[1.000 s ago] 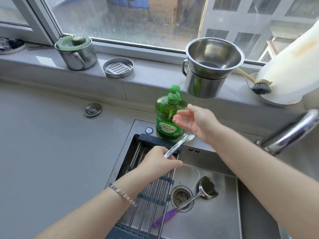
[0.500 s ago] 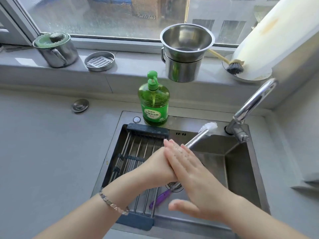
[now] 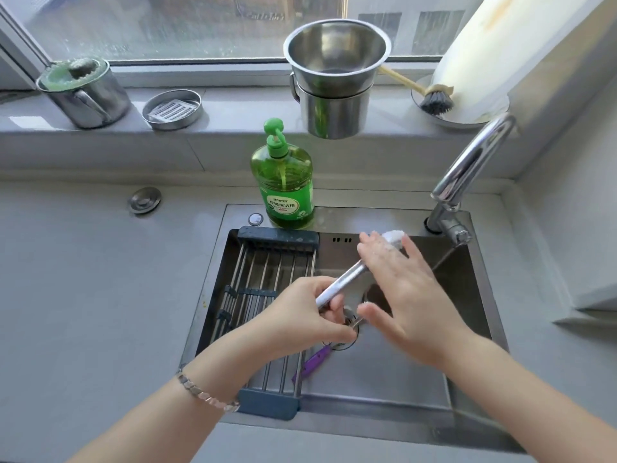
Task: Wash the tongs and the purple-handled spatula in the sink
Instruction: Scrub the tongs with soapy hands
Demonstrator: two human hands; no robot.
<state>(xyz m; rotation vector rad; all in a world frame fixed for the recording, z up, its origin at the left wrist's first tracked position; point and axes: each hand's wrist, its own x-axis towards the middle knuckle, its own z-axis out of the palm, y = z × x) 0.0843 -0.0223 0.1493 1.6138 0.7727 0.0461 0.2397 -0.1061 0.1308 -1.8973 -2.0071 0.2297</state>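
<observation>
My left hand (image 3: 305, 312) grips the lower end of the metal tongs (image 3: 340, 282) over the sink (image 3: 480, 259). The tongs slant up to the right, and their white tip (image 3: 394, 236) shows past my fingers. My right hand (image 3: 407, 292) lies flat with spread fingers over the upper part of the tongs, touching them near the tip. The purple-handled spatula (image 3: 314, 362) lies on the sink floor by the drain, with only its purple handle showing beneath my hands.
A roll-up drying rack (image 3: 267, 272) covers the sink's left part. A green soap bottle (image 3: 283, 185) stands behind the sink, the faucet (image 3: 467, 168) at the right. Stacked steel pots (image 3: 334, 95), a lidded mug (image 3: 83, 91), a small dish (image 3: 172, 110) and a brush (image 3: 430, 98) sit on the sill.
My right hand came back from the soap bottle to the tongs and has slid up along them toward the white tip. The view has tilted down over the sink.
</observation>
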